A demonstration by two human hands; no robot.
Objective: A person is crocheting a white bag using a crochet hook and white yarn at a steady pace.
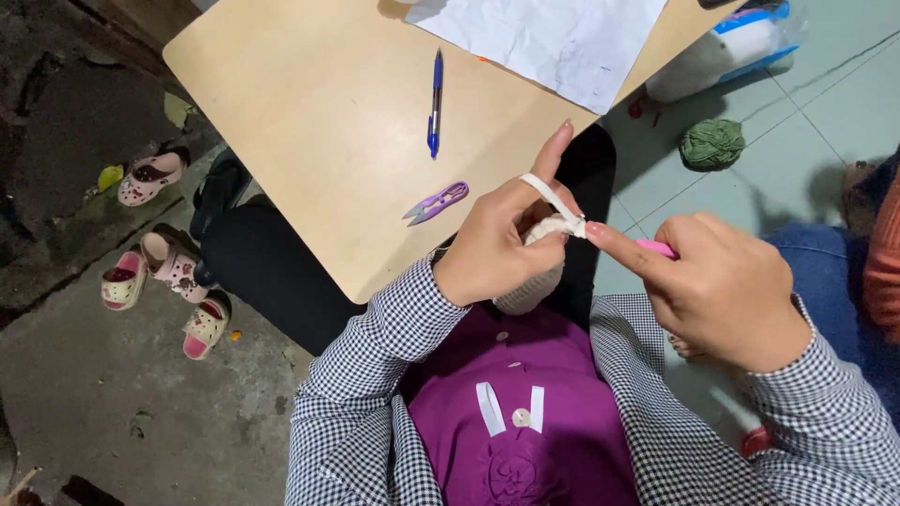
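So, crochet work is in hand, early stage by the look of it. Left hand (502, 248) is clenched on a small white crocheted piece (548, 230), w/ a strand of white yarn (548, 194) looped over the raised index finger for tension. Right hand (727, 286) is closed on a pink crochet hook (656, 247); only a short bit of the handle shows past the fingers, hook tip is hidden at the work, where right index fingertip touches the white piece. Both hands are held above the lap, just off the near edge of the counter (319, 141), not resting on it.

Progress, as a judgement: the white piece is small, barely bigger than what the left fingers cover, so only a few rows/rounds seem done and most of the making is left. Can't count stitches, too small and partly covered.

On the counter, untouched: purple thread snips (435, 202) near the left hand, a blue pen (435, 103) further up, a white paper sheet (553, 37) at the far edge. On the floor: a green yarn ball (712, 143) well apart from the hands, a white bundle in a blue-edged bag (731, 47) beyond it, small pink sandals (150, 178) off to the left. Another person's jeans (825, 272) show at far right.
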